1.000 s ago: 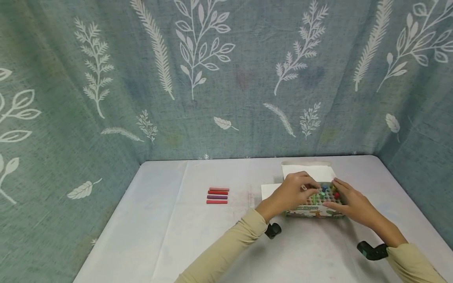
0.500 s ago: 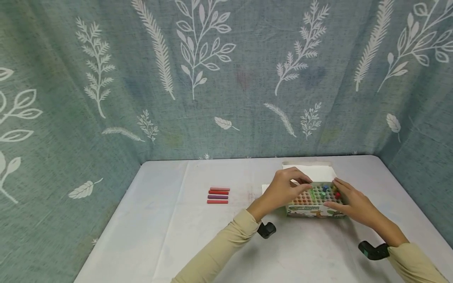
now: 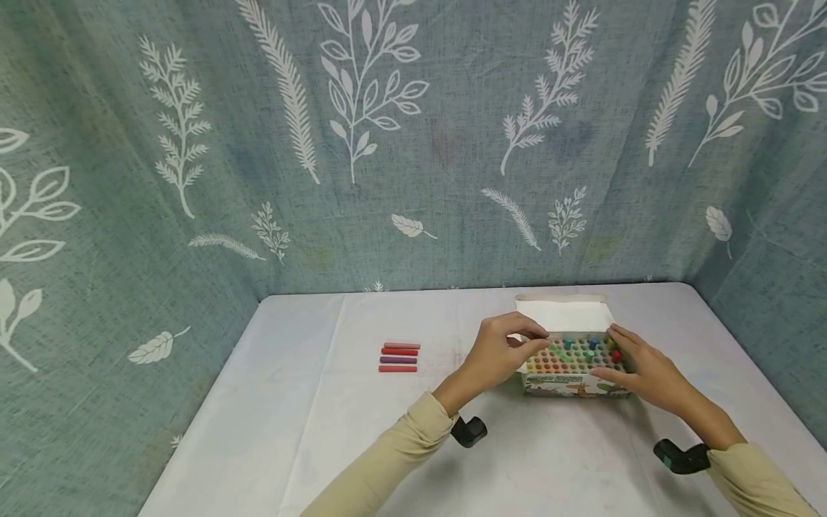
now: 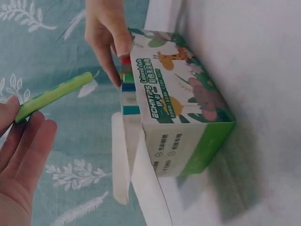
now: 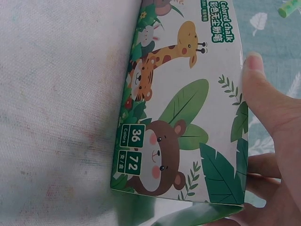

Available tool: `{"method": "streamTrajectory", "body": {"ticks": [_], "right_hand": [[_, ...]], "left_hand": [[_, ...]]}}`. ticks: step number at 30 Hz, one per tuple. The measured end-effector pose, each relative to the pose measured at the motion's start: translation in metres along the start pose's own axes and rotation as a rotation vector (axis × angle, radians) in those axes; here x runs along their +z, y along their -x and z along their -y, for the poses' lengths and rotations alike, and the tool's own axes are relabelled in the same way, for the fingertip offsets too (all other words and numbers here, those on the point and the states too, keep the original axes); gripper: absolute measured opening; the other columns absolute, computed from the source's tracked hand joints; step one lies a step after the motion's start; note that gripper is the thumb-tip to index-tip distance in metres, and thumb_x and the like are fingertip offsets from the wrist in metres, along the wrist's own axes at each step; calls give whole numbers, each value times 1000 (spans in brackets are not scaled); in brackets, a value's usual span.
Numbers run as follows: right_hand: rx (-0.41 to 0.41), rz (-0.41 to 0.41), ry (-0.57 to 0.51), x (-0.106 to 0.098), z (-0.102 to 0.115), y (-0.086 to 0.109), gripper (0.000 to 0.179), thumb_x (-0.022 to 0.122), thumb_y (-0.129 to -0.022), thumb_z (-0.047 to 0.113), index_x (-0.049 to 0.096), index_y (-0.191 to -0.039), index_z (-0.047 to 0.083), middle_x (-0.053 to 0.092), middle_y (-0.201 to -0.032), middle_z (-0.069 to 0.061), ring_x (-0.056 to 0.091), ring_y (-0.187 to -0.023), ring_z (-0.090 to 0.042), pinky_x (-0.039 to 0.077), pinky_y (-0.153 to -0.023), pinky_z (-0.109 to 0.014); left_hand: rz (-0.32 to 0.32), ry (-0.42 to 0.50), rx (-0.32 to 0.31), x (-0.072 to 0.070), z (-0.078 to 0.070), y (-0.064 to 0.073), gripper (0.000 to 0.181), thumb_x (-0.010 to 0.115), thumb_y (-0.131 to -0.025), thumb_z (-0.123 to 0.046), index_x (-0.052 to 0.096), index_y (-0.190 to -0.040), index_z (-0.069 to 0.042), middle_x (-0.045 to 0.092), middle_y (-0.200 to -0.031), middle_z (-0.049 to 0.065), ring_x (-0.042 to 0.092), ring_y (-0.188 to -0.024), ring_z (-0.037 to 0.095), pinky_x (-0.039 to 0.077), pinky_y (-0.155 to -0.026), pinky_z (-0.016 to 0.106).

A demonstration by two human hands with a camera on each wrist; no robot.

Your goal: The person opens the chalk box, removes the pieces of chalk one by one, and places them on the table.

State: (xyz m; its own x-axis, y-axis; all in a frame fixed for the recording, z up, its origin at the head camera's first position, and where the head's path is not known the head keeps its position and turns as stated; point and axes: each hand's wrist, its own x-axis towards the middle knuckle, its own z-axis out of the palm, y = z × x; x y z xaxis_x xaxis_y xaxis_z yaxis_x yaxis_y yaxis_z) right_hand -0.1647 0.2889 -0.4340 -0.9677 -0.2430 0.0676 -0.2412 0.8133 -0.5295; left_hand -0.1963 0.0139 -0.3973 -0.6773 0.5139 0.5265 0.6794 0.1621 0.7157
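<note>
My left hand (image 3: 494, 355) pinches a light green chalk stick (image 4: 56, 96) between thumb and fingertips. In the left wrist view the stick slants up toward the box, apart from it. The open chalk box (image 3: 568, 386), printed with animals, stands on the table with its white lid flap (image 3: 568, 316) folded back. Inside is a grid of holes, with several coloured chalk ends, such as a red one (image 3: 617, 356), standing up at the right. My right hand (image 3: 646, 373) grips the box's right end; the thumb (image 5: 256, 70) lies at the front top edge.
Several red, pink and purple chalk sticks (image 3: 398, 360) lie in a row on the white table (image 3: 336, 431), left of the box. A leaf-patterned curtain (image 3: 413, 143) closes off the back and sides. Black wrist cameras (image 3: 681, 457) hang under both wrists.
My left hand has moved left across the box with the green chalk stick, uncovering more holes and a teal chalk end. My right hand stays at the box's right end.
</note>
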Motion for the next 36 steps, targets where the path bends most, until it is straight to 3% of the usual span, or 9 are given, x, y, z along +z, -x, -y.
{"method": "streamTrajectory", "body": {"ticks": [5, 13, 25, 33, 36], "right_hand": [[-6, -3, 0, 0, 0, 0, 92, 67, -85, 45, 25, -144, -12, 22, -146, -34, 28, -125, -57, 29, -90, -71], [4, 0, 7, 1, -1, 0, 93, 67, -85, 46, 25, -144, -12, 22, -146, -34, 28, -125, -57, 29, -90, -71], [10, 4, 26, 3, -1, -1, 93, 67, -85, 47, 25, -143, -12, 23, -145, -34, 28, -124, -57, 29, -90, -72], [25, 3, 27, 3, -1, 0, 94, 66, -85, 48, 24, -144, -11, 22, -145, -34, 29, -124, -57, 29, -89, -73], [22, 1, 25, 3, -1, 0, 93, 66, -85, 48, 25, -144, -11, 22, -145, -34, 29, -124, -57, 29, -89, -73]], "left_hand": [[-36, 10, -41, -9, -1, 8, 9, 68, -89, -15, 72, -96, -10, 67, -93, -1, 61, -86, 1, 53, -68, 16], [-108, 83, -97, -21, 0, 15, 12, 71, -85, -9, 72, -96, -5, 68, -93, 7, 67, -78, 18, 55, -66, 23], [-179, 156, -170, -37, 1, 28, 11, 73, -84, -12, 72, -93, -6, 69, -90, 4, 69, -75, 17, 56, -66, 27], [-175, 225, -203, -54, -28, 33, 12, 70, -84, -1, 69, -95, 3, 66, -93, 18, 67, -79, 37, 56, -70, 30], [-189, 257, -194, -56, -26, 35, 12, 69, -83, 2, 69, -95, 4, 65, -92, 20, 67, -79, 38, 57, -71, 32]]}}
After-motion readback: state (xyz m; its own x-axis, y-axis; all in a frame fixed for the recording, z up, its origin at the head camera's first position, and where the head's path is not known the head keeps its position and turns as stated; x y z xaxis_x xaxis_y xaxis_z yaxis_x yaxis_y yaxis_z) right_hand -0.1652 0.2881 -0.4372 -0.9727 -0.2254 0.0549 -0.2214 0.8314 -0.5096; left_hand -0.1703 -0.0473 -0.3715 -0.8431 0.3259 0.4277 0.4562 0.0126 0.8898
